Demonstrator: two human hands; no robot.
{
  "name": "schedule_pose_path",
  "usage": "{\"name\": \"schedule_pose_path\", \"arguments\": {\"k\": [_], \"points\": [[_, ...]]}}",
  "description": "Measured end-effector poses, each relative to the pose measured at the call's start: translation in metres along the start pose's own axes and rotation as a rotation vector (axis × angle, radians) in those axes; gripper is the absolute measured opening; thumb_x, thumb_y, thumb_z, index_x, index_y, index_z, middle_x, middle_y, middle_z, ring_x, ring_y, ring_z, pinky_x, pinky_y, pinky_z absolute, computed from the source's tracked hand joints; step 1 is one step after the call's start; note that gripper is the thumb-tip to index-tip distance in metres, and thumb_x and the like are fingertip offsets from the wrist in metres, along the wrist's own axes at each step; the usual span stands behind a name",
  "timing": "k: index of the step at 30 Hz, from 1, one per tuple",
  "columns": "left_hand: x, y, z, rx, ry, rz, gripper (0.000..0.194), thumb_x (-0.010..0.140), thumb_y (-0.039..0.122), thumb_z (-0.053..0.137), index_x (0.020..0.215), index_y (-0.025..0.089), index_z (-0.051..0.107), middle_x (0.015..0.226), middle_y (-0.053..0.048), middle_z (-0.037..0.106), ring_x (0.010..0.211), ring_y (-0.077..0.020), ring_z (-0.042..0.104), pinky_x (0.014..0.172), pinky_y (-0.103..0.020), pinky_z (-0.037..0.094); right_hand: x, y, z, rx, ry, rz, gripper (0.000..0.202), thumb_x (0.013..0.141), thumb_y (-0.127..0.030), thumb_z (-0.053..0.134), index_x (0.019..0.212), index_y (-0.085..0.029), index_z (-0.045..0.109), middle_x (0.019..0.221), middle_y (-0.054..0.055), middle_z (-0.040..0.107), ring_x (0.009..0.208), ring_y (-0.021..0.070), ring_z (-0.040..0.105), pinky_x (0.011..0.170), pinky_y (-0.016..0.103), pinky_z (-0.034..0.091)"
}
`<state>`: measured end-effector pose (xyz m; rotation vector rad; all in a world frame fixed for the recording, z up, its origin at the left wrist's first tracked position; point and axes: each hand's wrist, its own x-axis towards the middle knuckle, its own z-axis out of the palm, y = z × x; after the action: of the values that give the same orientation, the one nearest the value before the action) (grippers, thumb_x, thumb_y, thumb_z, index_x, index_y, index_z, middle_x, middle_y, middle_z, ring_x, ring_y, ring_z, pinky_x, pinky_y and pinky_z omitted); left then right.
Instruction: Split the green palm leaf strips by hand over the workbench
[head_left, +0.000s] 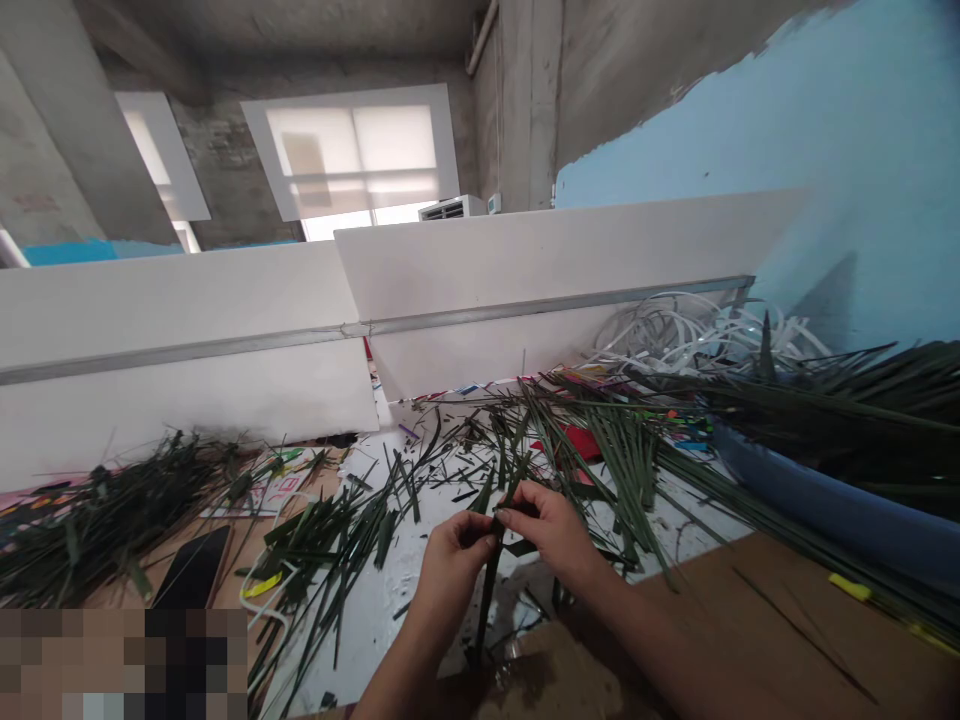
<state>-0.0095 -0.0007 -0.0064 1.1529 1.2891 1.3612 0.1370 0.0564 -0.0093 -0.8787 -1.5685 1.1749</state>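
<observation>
Left hand (448, 560) and right hand (551, 525) both pinched shut on one green leaf strip (489, 580), above the littered table (390, 590).

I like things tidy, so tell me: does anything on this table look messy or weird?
Yes. Cut green leaf strips lie scattered in loose heaps all over the white table, some hanging off its edge. A dark phone sits half among them. The left hand and right hand pinch one strip together.
</observation>
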Motion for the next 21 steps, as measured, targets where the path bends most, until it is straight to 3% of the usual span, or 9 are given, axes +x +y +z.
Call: {"name": "schedule_pose_path", "arguments": {"k": [6,12,15,21], "points": [[0.005,-0.004,-0.003,0.019,-0.016,0.031,0.023,0.063,0.035,0.077,0.07,0.015,0.071,0.069,-0.004,0.067,0.068,-0.0179,0.055,0.066,-0.028,0.042,0.002,0.001,0.005,0.085,-0.007,0.058,0.021,0.066,-0.037,0.067,0.061,-0.02,0.055,0.055,-0.003,0.053,0.055,0.0137,0.047,0.054,0.026,0.036],[0.025,-0.032,-0.016,0.093,0.007,0.112,0.027,0.058,0.039,0.081,0.06,0.018,0.064,0.056,-0.001,0.06,0.058,-0.017,0.05,0.06,-0.029,0.038,0.007,0.012,0.014,0.042,0.026,-0.016,0.015,0.061,-0.03,0.067,0.071,-0.019,0.066,0.066,0.001,0.063,0.064,0.0186,0.057,0.061,0.029,0.043],[0.028,-0.041,-0.016,0.14,0.017,0.156,0.023,0.06,0.036,0.078,0.059,0.018,0.064,0.055,-0.002,0.061,0.057,-0.0173,0.05,0.059,-0.03,0.037,0.01,0.019,0.015,0.068,0.029,-0.015,0.015,0.063,-0.033,0.065,0.068,-0.019,0.064,0.06,0.001,0.062,0.059,0.0184,0.057,0.056,0.029,0.043],[0.011,-0.023,-0.004,0.13,0.019,0.106,0.017,0.062,0.03,0.072,0.07,0.016,0.073,0.07,-0.008,0.071,0.069,-0.023,0.059,0.067,-0.032,0.042,0.006,0.015,0.011,0.11,0.013,0.022,0.018,0.065,-0.036,0.065,0.069,-0.018,0.064,0.059,0.0,0.061,0.055,0.017,0.055,0.054,0.029,0.043]]}}
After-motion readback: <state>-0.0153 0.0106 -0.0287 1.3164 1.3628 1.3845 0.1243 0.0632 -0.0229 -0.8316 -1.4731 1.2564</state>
